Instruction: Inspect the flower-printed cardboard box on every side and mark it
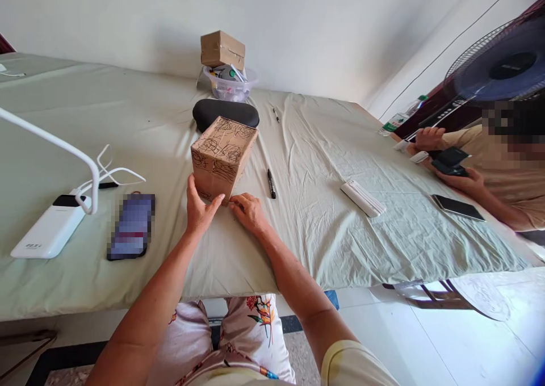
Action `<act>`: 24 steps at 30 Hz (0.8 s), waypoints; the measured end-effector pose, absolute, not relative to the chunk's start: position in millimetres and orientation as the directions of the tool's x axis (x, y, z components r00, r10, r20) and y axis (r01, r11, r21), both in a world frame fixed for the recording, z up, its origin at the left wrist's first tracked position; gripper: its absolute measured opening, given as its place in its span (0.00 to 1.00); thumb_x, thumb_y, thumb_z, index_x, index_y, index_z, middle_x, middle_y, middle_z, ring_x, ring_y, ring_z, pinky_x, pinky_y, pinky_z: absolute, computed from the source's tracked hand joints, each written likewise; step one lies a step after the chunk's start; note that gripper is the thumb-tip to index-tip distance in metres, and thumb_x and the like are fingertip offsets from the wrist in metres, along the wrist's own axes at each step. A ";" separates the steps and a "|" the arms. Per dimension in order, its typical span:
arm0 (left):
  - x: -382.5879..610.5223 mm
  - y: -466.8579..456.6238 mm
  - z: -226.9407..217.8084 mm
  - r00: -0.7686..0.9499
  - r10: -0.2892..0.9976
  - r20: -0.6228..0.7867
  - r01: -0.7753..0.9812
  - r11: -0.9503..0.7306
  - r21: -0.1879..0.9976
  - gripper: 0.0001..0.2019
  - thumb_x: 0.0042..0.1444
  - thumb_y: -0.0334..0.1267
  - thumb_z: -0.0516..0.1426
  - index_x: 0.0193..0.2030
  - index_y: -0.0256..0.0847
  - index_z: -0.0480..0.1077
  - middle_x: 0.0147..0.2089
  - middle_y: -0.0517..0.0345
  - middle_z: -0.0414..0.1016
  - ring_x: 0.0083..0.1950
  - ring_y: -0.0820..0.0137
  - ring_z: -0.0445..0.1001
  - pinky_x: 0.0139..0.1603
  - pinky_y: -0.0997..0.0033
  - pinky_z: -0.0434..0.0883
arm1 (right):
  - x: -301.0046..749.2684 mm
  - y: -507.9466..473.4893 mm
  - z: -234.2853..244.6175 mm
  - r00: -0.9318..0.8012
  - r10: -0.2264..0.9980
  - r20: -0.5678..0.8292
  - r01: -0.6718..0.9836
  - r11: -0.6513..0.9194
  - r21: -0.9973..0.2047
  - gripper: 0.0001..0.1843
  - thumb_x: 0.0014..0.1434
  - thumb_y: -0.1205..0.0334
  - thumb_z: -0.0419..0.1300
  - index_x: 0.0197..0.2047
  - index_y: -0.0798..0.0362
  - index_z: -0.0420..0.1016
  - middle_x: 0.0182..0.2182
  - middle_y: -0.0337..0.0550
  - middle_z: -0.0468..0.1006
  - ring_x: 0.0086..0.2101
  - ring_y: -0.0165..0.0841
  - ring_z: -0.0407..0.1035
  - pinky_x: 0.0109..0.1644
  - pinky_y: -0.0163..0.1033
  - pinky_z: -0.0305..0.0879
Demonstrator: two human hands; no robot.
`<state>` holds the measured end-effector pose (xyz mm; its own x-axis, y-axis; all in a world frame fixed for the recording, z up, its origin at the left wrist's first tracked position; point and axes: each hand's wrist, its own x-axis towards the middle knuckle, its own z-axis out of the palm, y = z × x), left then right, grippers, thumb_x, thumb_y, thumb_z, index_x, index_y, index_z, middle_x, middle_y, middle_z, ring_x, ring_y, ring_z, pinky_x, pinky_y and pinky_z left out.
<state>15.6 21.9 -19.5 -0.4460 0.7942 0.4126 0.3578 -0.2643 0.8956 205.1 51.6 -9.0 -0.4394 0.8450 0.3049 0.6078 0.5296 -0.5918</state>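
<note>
A brown cardboard box [217,159] stands on the cloth-covered table in front of me, with black scribbled loops over its top and upper sides. Spread around its near lower part, my left hand [200,207] grips it, thumb on the front face and fingers at the left side. My right hand [249,211] is at the lower right corner of the box, its bent fingers closed against that edge; the fingertips are partly hidden. To the right of the box lies a capped black marker [271,183]. Directly behind it is a black oblong case [227,112].
At left are a white power bank [51,227] with cables, a phone [131,227] and a white curved stand arm [51,133]. A plastic basket [232,91] with a box on top stands by the wall. At right, a person [502,176] holds a dark object near a fan [506,62].
</note>
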 end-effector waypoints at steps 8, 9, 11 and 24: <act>16.4 20.8 -17.5 -0.401 0.778 0.483 0.520 -0.240 0.819 0.71 0.43 0.50 0.77 0.82 0.35 0.34 0.83 0.23 0.39 0.86 0.40 0.40 0.84 0.39 0.47 | 190.7 42.6 -16.8 -0.607 0.704 0.370 0.500 0.700 -0.510 0.12 0.72 0.54 0.60 0.49 0.49 0.83 0.44 0.48 0.84 0.44 0.38 0.75 0.52 0.44 0.68; 16.4 20.9 -17.9 -0.400 0.774 0.492 0.531 -0.242 0.812 0.70 0.44 0.50 0.76 0.82 0.34 0.35 0.83 0.22 0.40 0.86 0.40 0.40 0.84 0.40 0.47 | 190.5 43.1 -16.4 -0.599 0.690 0.406 0.458 0.711 -0.533 0.12 0.72 0.54 0.59 0.48 0.48 0.83 0.43 0.47 0.84 0.43 0.37 0.76 0.52 0.44 0.69; 16.0 21.2 -18.4 -0.399 0.770 0.498 0.539 -0.242 0.807 0.68 0.46 0.51 0.75 0.82 0.33 0.36 0.83 0.22 0.42 0.86 0.40 0.42 0.84 0.41 0.48 | 192.6 44.8 -13.5 -0.525 0.689 0.500 0.385 0.716 -0.582 0.12 0.73 0.55 0.57 0.46 0.48 0.82 0.42 0.47 0.84 0.42 0.37 0.76 0.52 0.45 0.71; 16.2 14.6 -1.6 -0.341 0.850 0.401 0.392 -0.259 0.883 0.64 0.49 0.48 0.74 0.81 0.37 0.37 0.81 0.22 0.49 0.80 0.36 0.58 0.77 0.40 0.66 | 182.6 30.6 84.1 -0.138 0.638 0.757 0.583 0.670 -0.458 0.42 0.59 0.31 0.68 0.71 0.36 0.68 0.72 0.49 0.62 0.74 0.58 0.55 0.77 0.69 0.56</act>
